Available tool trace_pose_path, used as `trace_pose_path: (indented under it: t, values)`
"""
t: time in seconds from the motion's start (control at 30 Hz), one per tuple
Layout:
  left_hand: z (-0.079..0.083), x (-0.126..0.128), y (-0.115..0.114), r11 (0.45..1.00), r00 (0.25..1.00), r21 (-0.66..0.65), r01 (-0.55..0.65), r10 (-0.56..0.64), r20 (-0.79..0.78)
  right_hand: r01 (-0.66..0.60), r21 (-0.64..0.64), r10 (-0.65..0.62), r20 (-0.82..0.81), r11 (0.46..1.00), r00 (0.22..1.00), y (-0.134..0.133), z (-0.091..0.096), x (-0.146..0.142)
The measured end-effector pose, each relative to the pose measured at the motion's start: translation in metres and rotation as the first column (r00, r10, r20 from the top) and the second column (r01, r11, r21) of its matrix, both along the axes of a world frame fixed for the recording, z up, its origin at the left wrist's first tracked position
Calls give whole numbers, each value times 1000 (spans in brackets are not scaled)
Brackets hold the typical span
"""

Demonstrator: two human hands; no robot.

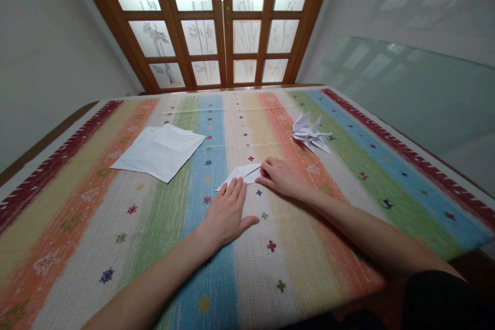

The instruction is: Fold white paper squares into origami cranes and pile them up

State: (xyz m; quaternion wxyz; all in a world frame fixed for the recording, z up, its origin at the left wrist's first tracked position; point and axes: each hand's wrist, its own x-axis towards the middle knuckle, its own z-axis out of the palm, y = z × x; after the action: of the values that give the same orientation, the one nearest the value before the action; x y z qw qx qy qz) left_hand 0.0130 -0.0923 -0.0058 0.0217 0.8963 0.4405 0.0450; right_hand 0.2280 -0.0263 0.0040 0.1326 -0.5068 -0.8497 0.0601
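Observation:
A folded piece of white paper [252, 174] lies on the striped tablecloth in front of me, with a crease line running along it and a pointed left end. My left hand [229, 207] rests flat on its left part, fingers stretched out and thumb spread to the side. At the paper's right end, my right hand [279, 175] has its fingers curled together in a pinch on the edge. The fingers cover that end, so its shape is hidden.
Several white paper sheets [164, 149] lie stacked loosely at the left. Folded paper cranes [310, 134] sit in a cluster at the back right. The striped tablecloth [154, 258] covers the table, with wooden glass-paned doors [226, 51] behind and a glass panel [406, 77] at the right.

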Motion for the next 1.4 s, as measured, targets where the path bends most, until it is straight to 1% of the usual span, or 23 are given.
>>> trace_pose_path:
  t: [0.07, 0.13, 0.2, 0.23, 0.3, 0.33, 0.43, 0.5, 0.57, 0.63, 0.7, 0.8, 0.87, 1.0, 1.17, 1.27, 1.33, 1.4]
  values:
    - [2, 2, 0, 1000, 1000, 4, -23, 23, 19, -20, -28, 17, -104, 999, 994, 4, 2, 6]
    - [3, 4, 0, 999, 999, 8, -42, 41, 36, -58, -46, 45, -243, 997, 969, 12, 5, 5]
    - [3, 5, 0, 999, 998, 13, -48, 47, 49, -150, -49, 123, -357, 987, 926, 23, 7, -3]
    - [2, 6, -1, 999, 997, 17, -49, 48, 53, -210, -36, 182, -377, 977, 908, 29, 8, -8]
    - [2, 6, -2, 998, 997, 28, -56, 55, 59, -278, 16, 266, -346, 960, 900, 39, 8, -22]
    - [3, 6, -2, 998, 997, 32, -61, 59, 59, -310, 9, 297, -314, 951, 902, 44, 8, -28]
    - [5, 7, -4, 997, 996, 32, -64, 62, 58, -404, -85, 377, -228, 911, 898, 51, 6, -41]
    - [7, 8, -4, 998, 997, 27, -61, 59, 58, -403, -105, 371, -235, 909, 898, 51, 5, -44]
    - [7, 9, -4, 998, 996, 27, -59, 57, 61, -381, -72, 349, -273, 922, 896, 51, 2, -43]
    - [6, 9, -5, 997, 995, 34, -68, 66, 69, -388, -21, 364, -297, 922, 883, 49, -2, -40]
    - [5, 9, -6, 995, 993, 44, -93, 90, 80, -430, 33, 421, -287, 902, 860, 48, -7, -36]
    - [5, 9, -8, 989, 987, 60, -136, 130, 94, -508, 113, 519, -236, 854, 821, 47, -12, -30]
    - [6, 9, -10, 985, 985, 82, -154, 147, 88, -542, 154, 563, -208, 826, 799, 46, -14, -26]
    - [4, 9, -11, 984, 988, 88, -152, 149, 45, -577, 213, 610, -147, 788, 779, 45, -16, -21]
    - [-4, 6, -10, 989, 989, 38, -141, 139, 40, -615, 212, 640, -78, 760, 764, 42, -19, -14]
    - [-5, 4, -10, 991, 991, 36, -131, 130, 42, -609, 216, 637, -94, 763, 765, 41, -22, -6]
    - [-4, 3, -10, 991, 992, 43, -125, 124, 38, -579, 213, 608, -113, 787, 786, 40, -23, 1]
    - [-2, 3, -9, 991, 992, 55, -119, 117, 35, -519, 206, 549, -129, 830, 826, 39, -21, 6]
